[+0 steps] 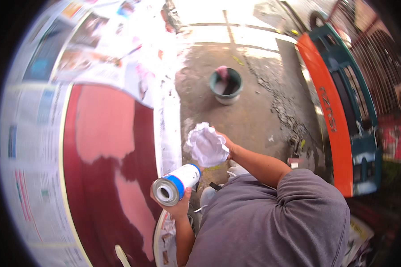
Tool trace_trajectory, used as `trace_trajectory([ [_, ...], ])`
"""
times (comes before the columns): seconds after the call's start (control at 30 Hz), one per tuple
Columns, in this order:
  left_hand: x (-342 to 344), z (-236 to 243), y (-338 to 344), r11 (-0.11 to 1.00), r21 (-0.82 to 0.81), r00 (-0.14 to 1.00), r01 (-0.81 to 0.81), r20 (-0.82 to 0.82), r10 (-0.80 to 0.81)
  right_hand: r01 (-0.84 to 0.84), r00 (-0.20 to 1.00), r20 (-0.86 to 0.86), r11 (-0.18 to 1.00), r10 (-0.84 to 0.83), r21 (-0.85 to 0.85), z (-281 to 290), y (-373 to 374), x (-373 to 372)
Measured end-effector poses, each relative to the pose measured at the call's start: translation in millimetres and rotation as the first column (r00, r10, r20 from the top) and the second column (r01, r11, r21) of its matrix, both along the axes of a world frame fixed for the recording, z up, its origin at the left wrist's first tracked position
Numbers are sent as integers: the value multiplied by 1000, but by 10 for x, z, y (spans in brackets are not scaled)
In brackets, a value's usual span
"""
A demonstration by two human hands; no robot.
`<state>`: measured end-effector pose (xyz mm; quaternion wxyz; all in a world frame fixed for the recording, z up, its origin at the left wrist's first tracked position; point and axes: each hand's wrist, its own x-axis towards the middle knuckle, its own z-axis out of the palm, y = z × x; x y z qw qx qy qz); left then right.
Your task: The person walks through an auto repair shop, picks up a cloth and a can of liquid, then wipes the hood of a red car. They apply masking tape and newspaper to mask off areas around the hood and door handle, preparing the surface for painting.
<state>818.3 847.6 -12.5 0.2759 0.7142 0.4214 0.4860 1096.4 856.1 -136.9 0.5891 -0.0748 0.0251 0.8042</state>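
My left hand (181, 208) is closed around a metal can (177, 183) with a blue and white label. The can lies tilted, its round open mouth facing back toward me. In front of my body, my right hand (227, 143) is closed on a white cloth (207, 147), bunched into a shallow cup with ruffled edges. Most of the right fingers are hidden behind the cloth. Left of the can is a dark red panel (140, 178) with smooth pink patches (104, 120).
Newspaper sheets (35, 147) mask the panel's edges. On the concrete floor (254, 120) stands a grey bucket (227, 99) holding liquid, a pink cloth (222, 72) at its rim. Broken rubble (289, 118) runs along the floor. An orange and teal vehicle part (332, 118) stands at the right.
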Motion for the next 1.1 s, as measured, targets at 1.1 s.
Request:
trace_trajectory([
  [1.1,4772,243,-2142,-795,297,-687,529,-400,-607,845,-477,-23,-451,-879,-285,76,-2761,77],
])
